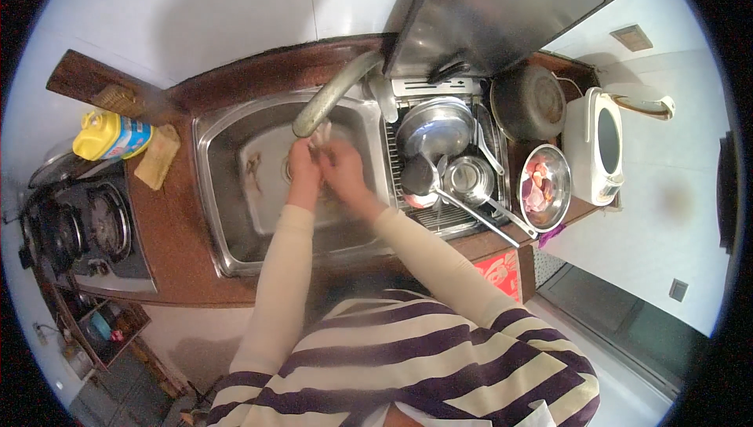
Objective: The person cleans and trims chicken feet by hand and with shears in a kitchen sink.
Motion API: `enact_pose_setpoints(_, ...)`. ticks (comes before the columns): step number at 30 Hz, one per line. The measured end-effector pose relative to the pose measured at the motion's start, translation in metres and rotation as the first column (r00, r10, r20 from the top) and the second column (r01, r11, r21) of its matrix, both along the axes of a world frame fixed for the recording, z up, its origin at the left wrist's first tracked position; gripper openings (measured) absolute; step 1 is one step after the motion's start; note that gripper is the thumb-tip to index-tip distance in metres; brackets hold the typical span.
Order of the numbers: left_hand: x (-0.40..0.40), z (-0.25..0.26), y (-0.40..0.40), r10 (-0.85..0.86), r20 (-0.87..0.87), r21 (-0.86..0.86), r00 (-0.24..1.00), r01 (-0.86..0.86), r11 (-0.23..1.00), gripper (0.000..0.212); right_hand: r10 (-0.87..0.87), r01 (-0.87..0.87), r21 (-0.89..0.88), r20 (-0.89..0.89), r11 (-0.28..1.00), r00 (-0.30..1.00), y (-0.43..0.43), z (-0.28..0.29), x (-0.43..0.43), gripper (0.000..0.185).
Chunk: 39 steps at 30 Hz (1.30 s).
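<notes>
My left hand (305,163) and my right hand (344,169) are close together over a stainless steel sink (226,209), just below the end of the faucet spout (338,93). Something pale and blurred, perhaps water, shows at the fingertips. Whether the fingers hold anything is hidden. In the basin beneath, brownish bits (253,167) lie left of the drain, which my left hand partly covers.
Right of the sink, a dish rack (432,222) carries metal bowls (438,127), a saucepan (467,177) and a ladle. Farther right are a dark pot (529,103), a steel bowl (562,209) with raw meat and a white appliance (579,150). At left: a yellow jug (97,136), a sponge (157,156) and a stove (112,274).
</notes>
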<state>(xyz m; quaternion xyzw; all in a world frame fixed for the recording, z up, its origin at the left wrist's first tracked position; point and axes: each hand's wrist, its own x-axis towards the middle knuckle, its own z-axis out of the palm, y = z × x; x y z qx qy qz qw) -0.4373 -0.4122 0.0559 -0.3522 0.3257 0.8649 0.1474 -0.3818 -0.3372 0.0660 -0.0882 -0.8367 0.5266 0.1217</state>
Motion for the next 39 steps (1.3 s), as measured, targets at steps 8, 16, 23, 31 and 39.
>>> enact_pose_setpoints(8, 0.016, 0.008, 0.007, -0.146, -0.031, -0.059, 0.989, 0.144, 0.988, 0.021, -0.072, 0.103, 0.134, -0.216, 0.986, 0.974, 0.014, 0.011, -0.033, 0.009)
enact_pose_setpoints(16, 0.013, -0.020, -0.012, -0.012, -0.049, 0.075, 0.999, 0.015, 0.997, 0.021, 0.082, -0.058, 0.224, -0.099, 0.973, 0.992, -0.005, 0.005, -0.011, 0.005)
enact_pose_setpoints(23, 0.012, -0.016, 0.002, -0.067, -0.055, -0.017, 0.996, 0.066, 0.998, 0.019, -0.029, 0.049, 0.161, -0.125, 0.986, 0.992, 0.010, 0.001, -0.046, 0.005)
enact_pose_setpoints(31, 0.009, 0.004, -0.010, -0.054, 0.075, -0.010, 0.996, 0.055, 0.998, 0.017, -0.022, 0.045, 0.117, -0.190, 0.992, 0.981, -0.004, -0.005, -0.010, 0.006)
enact_pose_setpoints(39, 0.002, -0.016, -0.025, -0.083, 0.015, -0.053, 0.996, 0.084, 0.995, 0.015, 0.070, -0.054, 0.160, -0.098, 0.986, 0.993, -0.004, 0.005, -0.023, 0.006)
